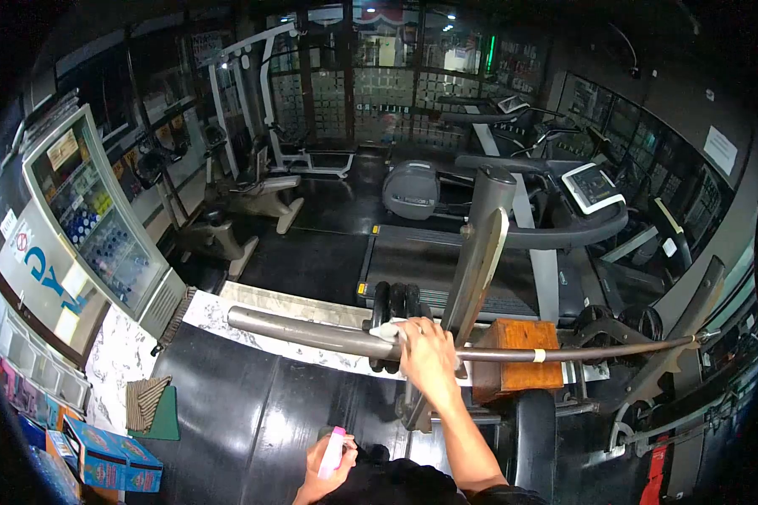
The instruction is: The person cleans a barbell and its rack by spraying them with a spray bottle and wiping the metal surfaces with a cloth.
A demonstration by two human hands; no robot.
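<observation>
bar (pixel 299 335): smooth rounded metal | right hand (pixel 430 358) on it, clasping bunched pale cloth (pixel 386 332) | left hand (pixel 316 467) clasping pink bottle (pixel 333 453)

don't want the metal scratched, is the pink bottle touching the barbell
Apart: the head view shows dark floor between the pink bottle, held low in the left hand, and the barbell.

Your right hand (pixel 429 360) holds a white cloth (pixel 386 330) against the thick metal bar (pixel 299 331). Your left hand (pixel 316 465), lower down, holds a pink bottle (pixel 334 450). A brown wooden box (pixel 518 374) sits near the bar. Farther back is a black treadmill (pixel 434 259). On your left stands a tall fridge (pixel 120 220) with drinks inside.
</observation>
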